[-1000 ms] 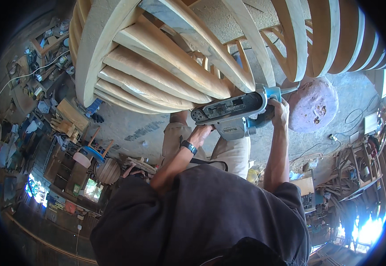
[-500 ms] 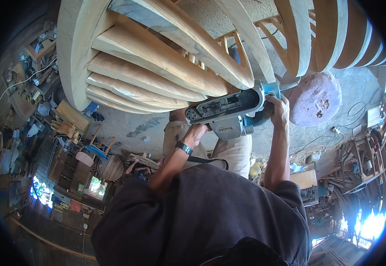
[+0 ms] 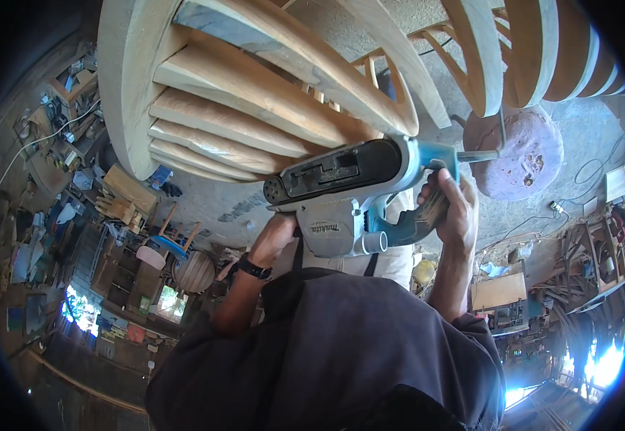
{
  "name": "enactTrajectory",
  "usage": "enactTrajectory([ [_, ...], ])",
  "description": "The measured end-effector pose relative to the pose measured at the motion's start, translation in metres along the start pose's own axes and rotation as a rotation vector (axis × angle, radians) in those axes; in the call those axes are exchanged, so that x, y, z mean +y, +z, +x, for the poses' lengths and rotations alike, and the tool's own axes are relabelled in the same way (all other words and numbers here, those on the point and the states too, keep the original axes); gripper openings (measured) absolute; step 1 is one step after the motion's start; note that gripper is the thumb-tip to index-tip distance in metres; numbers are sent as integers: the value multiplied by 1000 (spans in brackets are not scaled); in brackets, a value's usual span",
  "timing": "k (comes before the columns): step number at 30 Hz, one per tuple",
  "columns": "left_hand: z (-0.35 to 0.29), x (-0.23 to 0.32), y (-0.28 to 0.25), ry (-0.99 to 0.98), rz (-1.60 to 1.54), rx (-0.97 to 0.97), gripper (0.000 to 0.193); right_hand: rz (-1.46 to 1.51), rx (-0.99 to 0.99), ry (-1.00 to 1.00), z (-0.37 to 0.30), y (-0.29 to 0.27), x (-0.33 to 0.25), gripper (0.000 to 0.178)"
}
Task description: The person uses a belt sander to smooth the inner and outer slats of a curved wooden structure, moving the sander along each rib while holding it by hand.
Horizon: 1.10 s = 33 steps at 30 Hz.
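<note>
A teal and grey belt sander (image 3: 334, 223) is held across my front on its side, its black belt housing toward the wood. My right hand (image 3: 456, 205) wraps round its rear handle. At its front end my left hand (image 3: 275, 235) is closed on the sander, the fingers partly hidden behind the body. Just beyond lies a large wooden frame of curved slats (image 3: 269, 108), joined to a broad curved end piece (image 3: 127, 93). The sander's far side is against or very close to the lower slats; whether it touches cannot be seen.
A round, pale purple block (image 3: 517, 161) sits on the concrete floor past the sander's handle. Cables (image 3: 542, 224) run over the floor at right. Wood scraps (image 3: 122, 205) and a small blue stool (image 3: 167, 246) lie at left, with cluttered shelves and timber around.
The sander has come nearer to my body and shifted left, looking larger. Both hands moved with it, keeping their hold. The slatted frame stays almost in place.
</note>
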<state>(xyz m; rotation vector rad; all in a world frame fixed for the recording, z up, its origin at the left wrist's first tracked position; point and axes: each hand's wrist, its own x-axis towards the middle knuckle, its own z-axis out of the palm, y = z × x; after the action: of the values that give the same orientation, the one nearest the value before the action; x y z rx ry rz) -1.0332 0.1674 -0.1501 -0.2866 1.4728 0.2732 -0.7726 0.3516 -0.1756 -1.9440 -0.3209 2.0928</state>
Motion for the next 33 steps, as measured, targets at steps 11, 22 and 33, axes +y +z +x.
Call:
enactTrajectory([
  [11,38,-28,26,222,49,158,27,-140,149,-60,26,-22,11,32],
  [22,51,-37,32,410,317,342,24,-256,139,-78,47,-29,29,33],
  [33,47,-76,30,134,-216,41,30,-270,136,-54,40,-27,25,27],
])
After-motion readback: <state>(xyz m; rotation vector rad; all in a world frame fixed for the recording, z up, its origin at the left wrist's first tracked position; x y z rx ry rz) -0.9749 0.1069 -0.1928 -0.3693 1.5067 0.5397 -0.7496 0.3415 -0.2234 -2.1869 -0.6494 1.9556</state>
